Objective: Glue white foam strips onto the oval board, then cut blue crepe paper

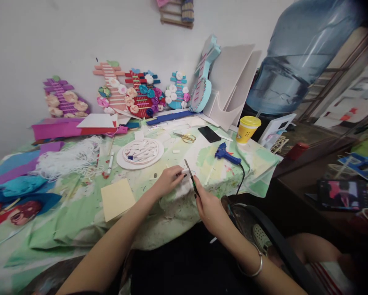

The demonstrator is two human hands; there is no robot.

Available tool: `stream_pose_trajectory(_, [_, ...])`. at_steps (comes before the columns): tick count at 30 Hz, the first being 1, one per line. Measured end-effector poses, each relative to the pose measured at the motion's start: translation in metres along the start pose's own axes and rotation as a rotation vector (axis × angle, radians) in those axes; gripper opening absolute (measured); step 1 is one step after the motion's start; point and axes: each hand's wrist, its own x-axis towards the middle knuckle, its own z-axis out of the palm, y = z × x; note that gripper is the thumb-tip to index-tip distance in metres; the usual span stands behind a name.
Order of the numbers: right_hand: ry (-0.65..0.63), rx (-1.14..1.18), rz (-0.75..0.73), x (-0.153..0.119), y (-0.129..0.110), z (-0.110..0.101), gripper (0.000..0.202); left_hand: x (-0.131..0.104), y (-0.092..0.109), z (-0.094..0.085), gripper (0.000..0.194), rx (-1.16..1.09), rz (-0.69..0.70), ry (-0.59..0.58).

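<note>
Over the table's front edge, my left hand (169, 180) pinches a small white piece (185, 171) between thumb and fingers. My right hand (209, 205) is wrapped round the dark handle of a knife (191, 177), its blade pointing up and away from me. The blade crosses the white piece at its right end; whether it cuts in is too small to tell. Beyond my left hand, a round white plate (120, 160) bears many short white rolled pieces (142, 149). Another small white piece (176, 151) lies behind my hands.
A blue glue gun (227, 153) with a black cord lies to the right, near a phone (209, 134) and a yellow cup (248, 130). Gold-handled scissors (186, 138) lie behind. To the left are yellow paper (117, 199), a marker (110, 163) and white string (68, 159). Decorated guitar-shaped crafts (137, 92) line the wall.
</note>
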Motion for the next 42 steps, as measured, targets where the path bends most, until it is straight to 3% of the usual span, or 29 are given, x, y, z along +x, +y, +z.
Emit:
stream_pose_trajectory(31, [-0.154, -0.125, 0.083, -0.017, -0.002, 0.004, 0.059, 0.000, -0.005, 0.003, 0.019, 0.056, -0.008, 0.033])
stream_pose_trajectory(42, [-0.116, -0.059, 0.066, -0.009, -0.003, -0.002, 0.058, 0.001, -0.004, 0.001, 0.018, 0.043, -0.010, 0.028])
